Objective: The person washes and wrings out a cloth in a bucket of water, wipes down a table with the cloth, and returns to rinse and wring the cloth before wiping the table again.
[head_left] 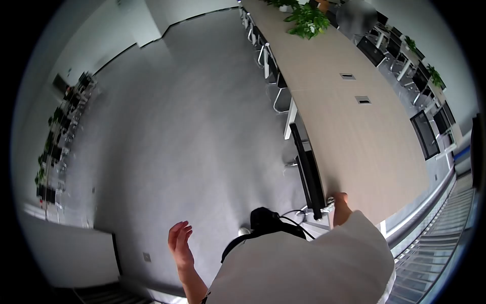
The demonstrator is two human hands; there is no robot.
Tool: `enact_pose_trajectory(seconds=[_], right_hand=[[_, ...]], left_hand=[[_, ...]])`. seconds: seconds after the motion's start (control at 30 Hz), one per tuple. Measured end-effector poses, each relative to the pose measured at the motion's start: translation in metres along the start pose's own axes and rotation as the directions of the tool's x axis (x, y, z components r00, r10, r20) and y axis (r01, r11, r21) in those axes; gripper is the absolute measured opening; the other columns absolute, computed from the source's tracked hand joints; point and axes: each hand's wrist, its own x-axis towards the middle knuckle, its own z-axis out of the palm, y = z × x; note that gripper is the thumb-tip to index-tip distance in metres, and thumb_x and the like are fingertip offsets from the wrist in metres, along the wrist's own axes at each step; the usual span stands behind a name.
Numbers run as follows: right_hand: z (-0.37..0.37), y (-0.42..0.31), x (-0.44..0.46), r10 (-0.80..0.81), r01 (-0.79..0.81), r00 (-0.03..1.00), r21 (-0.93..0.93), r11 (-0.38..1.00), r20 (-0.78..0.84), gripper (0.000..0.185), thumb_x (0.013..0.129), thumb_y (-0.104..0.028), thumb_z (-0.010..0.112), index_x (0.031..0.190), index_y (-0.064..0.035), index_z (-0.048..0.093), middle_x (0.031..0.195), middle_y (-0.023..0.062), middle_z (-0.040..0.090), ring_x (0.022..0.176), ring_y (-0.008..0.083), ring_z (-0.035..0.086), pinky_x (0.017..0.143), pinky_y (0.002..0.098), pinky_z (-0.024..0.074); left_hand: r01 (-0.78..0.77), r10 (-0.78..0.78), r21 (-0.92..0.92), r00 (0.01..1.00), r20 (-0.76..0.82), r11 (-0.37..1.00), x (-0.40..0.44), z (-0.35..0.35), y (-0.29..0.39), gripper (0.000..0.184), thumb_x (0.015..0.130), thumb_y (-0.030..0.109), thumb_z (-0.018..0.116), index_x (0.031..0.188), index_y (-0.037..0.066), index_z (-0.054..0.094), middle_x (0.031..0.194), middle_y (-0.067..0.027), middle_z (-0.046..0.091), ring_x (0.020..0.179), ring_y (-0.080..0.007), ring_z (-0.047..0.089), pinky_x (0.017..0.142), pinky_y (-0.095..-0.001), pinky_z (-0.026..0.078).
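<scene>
My left hand [180, 247] hangs above the grey floor [167, 147], fingers loosely bent and holding nothing. Right of it, a black cable [296, 223] runs beside the black object [264, 218] at my waist; it could snag on the chair if I turn sharply. The black-backed chair [309, 175] stands close along the table's [354, 152] side, where a careless step could knock it. The small silvery item [330, 203] shows at the table edge, just beside my right hand [342, 206]. Whether those fingers grip it, I cannot tell; a slack hold there could let it fall.
</scene>
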Motion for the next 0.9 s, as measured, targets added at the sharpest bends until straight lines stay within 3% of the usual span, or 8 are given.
enact_pose_trajectory(seconds=[0.1,0.23,0.33,0.6,0.67,0.7,0.73,0.9], right_hand=[[-0.018,-0.005,-0.022,0.258,-0.173,0.966,0.68,0.713,-0.025,0.031,0.08,-0.024,0.059,0.098,-0.0002,0.067,0.095,0.0147,0.068,0.085,0.0248,0.065,0.074,0.0405,0.0528],[-0.017,0.008,0.028,0.555,-0.311,0.831,0.866,0.392,0.047,0.022,0.075,-0.016,0.058,0.088,0.0,0.066,0.079,0.0201,0.065,0.068,0.0283,0.064,0.058,0.0453,0.0513],[-0.095,-0.043,-0.004,0.173,-0.173,0.985,-0.236,0.956,-0.022,0.028,0.092,-0.017,0.05,0.109,-0.012,0.072,0.11,0.0087,0.071,0.103,0.0243,0.068,0.084,0.0379,0.0548],[-0.22,-0.28,0.113,0.005,-0.07,0.991,-0.498,0.864,-0.13,0.024,0.091,-0.02,0.053,0.102,-0.0182,0.074,0.109,0.0007,0.072,0.103,0.0161,0.067,0.081,0.0335,0.0516],[-0.269,-0.354,0.128,-0.016,-0.075,0.95,-0.28,0.957,-0.311,0.026,0.09,-0.016,0.051,0.102,-0.0166,0.073,0.107,0.0027,0.072,0.101,0.0195,0.068,0.082,0.0324,0.0515],[-0.286,-0.39,0.143,0.226,-0.11,0.892,0.296,0.949,-0.391,0.026,0.087,-0.02,0.053,0.105,-0.0113,0.07,0.107,0.0101,0.07,0.101,0.0257,0.067,0.084,0.037,0.0519],[-0.3,-0.42,0.159,0.474,-0.056,0.818,0.775,0.629,-0.326,0.031,0.085,-0.024,0.056,0.107,-0.006,0.067,0.107,0.0174,0.069,0.102,0.0318,0.066,0.086,0.0416,0.0524],[-0.345,-0.54,0.224,0.55,0.084,0.756,0.887,0.454,-0.354,0.04,0.085,-0.033,0.058,0.109,-0.0014,0.066,0.103,0.0229,0.069,0.099,0.0368,0.066,0.085,0.0439,0.0512]], left_hand=[[0.093,-0.119,0.135,0.974,0.194,0.986,0.112,0.03,0.012,0.025,0.091,0.014,0.06,0.114,0.003,0.06,0.112,-0.0096,0.065,0.099,-0.0189,0.062,0.089,-0.0324,0.048],[0.032,-0.106,0.177,0.899,0.424,0.984,0.252,0.095,0.018,0.026,0.089,0.011,0.06,0.114,0.002,0.061,0.112,-0.0113,0.066,0.1,-0.02,0.062,0.09,-0.0334,0.049],[0.014,-0.065,0.113,0.885,0.46,0.993,0.337,0.161,0.017,0.026,0.091,0.009,0.057,0.116,0.003,0.06,0.114,-0.0118,0.065,0.102,-0.0214,0.062,0.093,-0.0343,0.048],[-0.038,-0.037,0.124,0.834,0.55,0.992,0.506,0.304,0.03,0.026,0.092,0.008,0.055,0.117,0.001,0.059,0.117,-0.0129,0.064,0.103,-0.0216,0.062,0.093,-0.0352,0.048],[-0.007,-0.073,0.148,0.843,0.533,0.989,0.553,0.324,0.031,0.026,0.092,0.01,0.055,0.116,0.002,0.059,0.117,-0.0124,0.064,0.103,-0.021,0.062,0.093,-0.0347,0.049],[0.001,-0.082,0.15,0.844,0.531,0.989,0.58,0.337,0.028,0.026,0.092,0.01,0.056,0.116,0.002,0.059,0.117,-0.0122,0.064,0.103,-0.0208,0.062,0.093,-0.0346,0.049],[0.005,-0.093,0.16,0.831,0.548,0.987,0.604,0.352,0.025,0.026,0.092,0.01,0.056,0.116,0.002,0.059,0.117,-0.0122,0.064,0.103,-0.0208,0.062,0.093,-0.0346,0.049],[-0.027,-0.075,0.163,0.806,0.587,0.986,0.746,0.437,0.021,0.025,0.093,0.011,0.056,0.116,0.003,0.06,0.116,-0.0121,0.064,0.102,-0.0208,0.062,0.094,-0.0347,0.049]])
